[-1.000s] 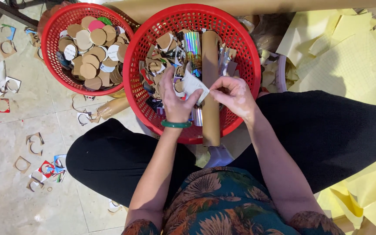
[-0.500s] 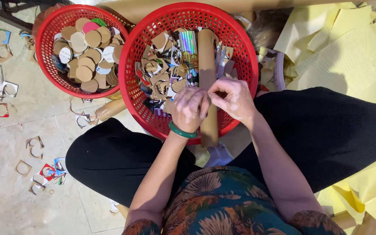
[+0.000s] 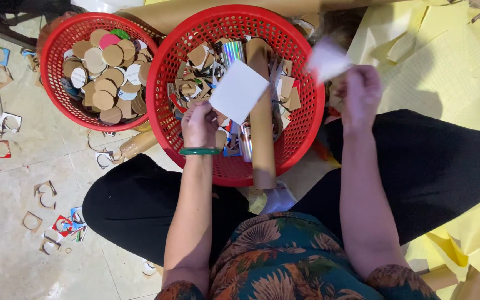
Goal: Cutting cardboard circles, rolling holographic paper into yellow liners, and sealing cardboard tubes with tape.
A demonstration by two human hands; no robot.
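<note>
My left hand (image 3: 200, 123), with a green bangle on the wrist, holds a white square card (image 3: 239, 91) over the large red basket (image 3: 169, 51). Off to the right of that basket, my right hand (image 3: 359, 95) is raised and grips a second white piece (image 3: 329, 58), which is blurred. The basket holds cardboard scraps (image 3: 195, 72), shiny foil pieces and a long brown cardboard tube (image 3: 261, 114) that sticks out over its near rim. I sit with the basket between my knees.
A smaller red basket (image 3: 56, 47) at the left is full of round cardboard discs (image 3: 105, 72). Cut-out scraps (image 3: 45, 191) litter the tiled floor at the left. Yellow paper sheets (image 3: 434, 61) lie at the right. Another tube (image 3: 138, 143) lies between the baskets.
Both hands were together over the large basket on one piece. Now they have pulled apart, the right hand swinging out to the right, each holding a white piece.
</note>
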